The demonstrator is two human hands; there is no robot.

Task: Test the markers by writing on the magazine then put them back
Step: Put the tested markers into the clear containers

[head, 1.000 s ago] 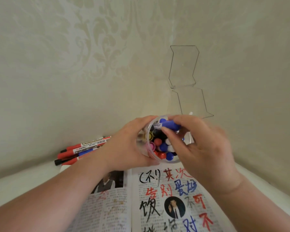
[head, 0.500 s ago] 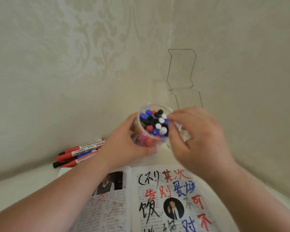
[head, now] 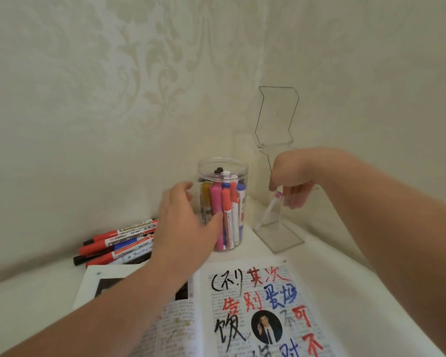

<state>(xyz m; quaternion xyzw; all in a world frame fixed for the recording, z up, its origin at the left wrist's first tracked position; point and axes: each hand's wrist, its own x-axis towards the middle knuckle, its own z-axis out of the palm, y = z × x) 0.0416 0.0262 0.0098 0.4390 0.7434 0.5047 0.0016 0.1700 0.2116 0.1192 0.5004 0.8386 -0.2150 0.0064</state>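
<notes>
A clear plastic jar point(head: 243, 173) packed with several capped markers stands upright at the back of the white table. My left hand point(head: 186, 228) lies against the jar's left side with relaxed fingers, the thumb at its wall. To the jar's right, my right hand point(head: 292, 181) pinches a slim white marker point(head: 267, 211) with a pink end; the marker hangs slanted down to the left. The open magazine point(head: 258, 302) lies in front, its right page covered in red, blue and black handwriting.
Several loose red, blue and black markers point(head: 119, 244) lie piled to the left of the jar, by the wall. A clear acrylic stand point(head: 278, 112) rises behind my right hand, its base point(head: 281, 237) on the table. Patterned walls close in the corner.
The jar went from tilted toward me in my left hand to standing on the table. My right hand drew a white marker out and moved right. My left hand's grip loosened.
</notes>
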